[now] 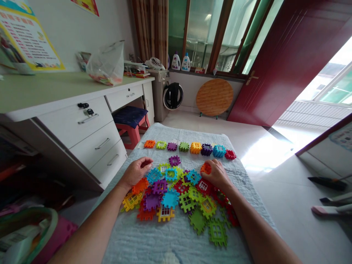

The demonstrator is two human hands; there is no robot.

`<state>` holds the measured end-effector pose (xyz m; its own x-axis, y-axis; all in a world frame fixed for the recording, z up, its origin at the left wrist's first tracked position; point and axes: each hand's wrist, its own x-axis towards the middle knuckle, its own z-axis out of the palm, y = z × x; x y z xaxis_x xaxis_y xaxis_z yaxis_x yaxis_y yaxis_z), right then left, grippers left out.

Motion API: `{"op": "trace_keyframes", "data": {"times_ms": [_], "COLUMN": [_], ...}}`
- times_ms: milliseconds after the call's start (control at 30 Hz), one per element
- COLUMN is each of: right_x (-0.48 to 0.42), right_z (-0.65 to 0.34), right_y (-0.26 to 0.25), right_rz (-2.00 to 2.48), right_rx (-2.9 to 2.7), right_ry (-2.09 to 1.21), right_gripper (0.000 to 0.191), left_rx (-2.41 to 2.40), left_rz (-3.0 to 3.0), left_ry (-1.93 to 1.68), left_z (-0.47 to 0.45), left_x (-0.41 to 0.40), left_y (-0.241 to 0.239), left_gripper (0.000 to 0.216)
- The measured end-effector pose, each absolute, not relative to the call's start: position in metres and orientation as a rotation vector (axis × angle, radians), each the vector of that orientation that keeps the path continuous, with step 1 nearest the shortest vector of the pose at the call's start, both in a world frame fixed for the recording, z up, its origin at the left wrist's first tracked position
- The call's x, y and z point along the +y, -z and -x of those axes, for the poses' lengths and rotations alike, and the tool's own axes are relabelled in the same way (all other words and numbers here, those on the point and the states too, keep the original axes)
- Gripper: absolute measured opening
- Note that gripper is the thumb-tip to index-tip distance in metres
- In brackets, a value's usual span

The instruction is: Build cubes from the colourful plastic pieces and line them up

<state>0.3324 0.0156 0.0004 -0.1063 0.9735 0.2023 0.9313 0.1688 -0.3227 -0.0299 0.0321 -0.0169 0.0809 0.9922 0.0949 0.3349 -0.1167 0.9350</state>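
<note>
My right hand (217, 173) grips an orange building tile (205, 168) at the right side of a loose pile. Curled beside the pile's left edge is my left hand (138, 171); its fingertips are together, and whether anything sits in them is hidden. Between the hands lie notched plastic tiles in several colours, among them a blue tile (170, 198), a purple tile (152, 201) and a green tile (217, 232). A single purple tile (174, 160) rests just beyond the pile. Behind it runs a row of stacks sorted by colour, from an orange stack (150, 143) to a red stack (230, 154).
The tiles lie on a cloth-covered table (137, 242). To the left stands a white desk (82, 132) with a plastic bag (107, 64) on top, and a stool (132, 121) is tucked under it. A pink basket (59, 234) sits at lower left. Further back is a washing machine (160, 95).
</note>
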Motion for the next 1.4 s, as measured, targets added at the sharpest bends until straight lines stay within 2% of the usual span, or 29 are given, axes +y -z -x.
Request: {"op": "trace_keyframes", "data": {"times_ms": [133, 333, 667, 1200, 1400], "right_x": [0.015, 0.016, 0.015, 0.025, 0.035], "right_z": [-0.340, -0.355, -0.346, -0.350, -0.315], "right_y": [-0.002, -0.002, -0.008, -0.013, -0.042], "right_rz": [1.778, 1.814, 1.929, 1.926, 1.804], "right_rx": [-2.053, -2.085, -2.114, -2.268, -2.284], "right_ry": [-0.136, -0.269, -0.187, -0.157, -0.112], "right_gripper": [0.047, 0.063, 0.039, 0.036, 0.040], "left_rx": [1.349, 1.348, 1.356, 1.330, 1.327], "left_rz": [-1.567, -1.565, -1.541, -1.570, -1.511], "left_ry": [-1.049, -1.045, -1.071, -1.080, -1.125], "left_z": [0.030, 0.031, 0.028, 0.031, 0.031], "left_x": [0.032, 0.033, 0.029, 0.029, 0.031], "left_y": [0.018, 0.020, 0.015, 0.018, 0.019], "left_gripper": [0.029, 0.030, 0.029, 0.023, 0.023]}}
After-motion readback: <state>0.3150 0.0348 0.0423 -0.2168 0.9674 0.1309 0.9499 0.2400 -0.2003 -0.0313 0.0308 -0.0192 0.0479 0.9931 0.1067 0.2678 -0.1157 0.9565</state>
